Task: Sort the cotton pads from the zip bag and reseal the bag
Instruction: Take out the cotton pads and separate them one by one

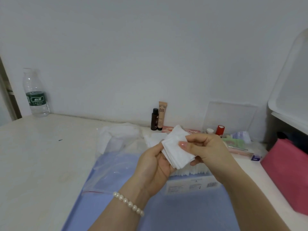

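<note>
Hands meet above the blue mat: left hand and right hand both pinch a pad stack. Bag lies flat, near left. Squaring the edges before setting the stack down would likely help.

Bare table left of zip bag

Cotton pads, zip bag.
White square cotton pads stacked, fanned, held above table; clear zip bag lying flat, red seal strip at near edge.
</note>
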Demonstrator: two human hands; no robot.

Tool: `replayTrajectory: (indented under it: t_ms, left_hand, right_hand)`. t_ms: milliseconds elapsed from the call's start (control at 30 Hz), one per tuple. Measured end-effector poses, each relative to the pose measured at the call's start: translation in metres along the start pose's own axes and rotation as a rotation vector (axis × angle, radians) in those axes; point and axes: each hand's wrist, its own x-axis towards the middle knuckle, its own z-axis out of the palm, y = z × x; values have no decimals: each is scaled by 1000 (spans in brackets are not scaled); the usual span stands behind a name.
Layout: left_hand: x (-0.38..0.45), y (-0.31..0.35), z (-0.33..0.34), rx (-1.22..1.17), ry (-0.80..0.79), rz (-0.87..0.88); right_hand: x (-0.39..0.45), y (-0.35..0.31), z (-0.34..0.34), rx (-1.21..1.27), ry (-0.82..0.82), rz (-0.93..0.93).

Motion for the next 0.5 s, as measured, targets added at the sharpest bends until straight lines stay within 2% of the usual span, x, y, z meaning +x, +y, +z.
replayTrajectory:
  t_ms: [333,500]
  left_hand:
    - [5,-1,-3,-1,-17,-31]
    - [2,-6,-3,184,-90,62]
  right_hand:
    - [2,4,5,-86,45,-24]
    - [3,6,10,-180,82,-65]
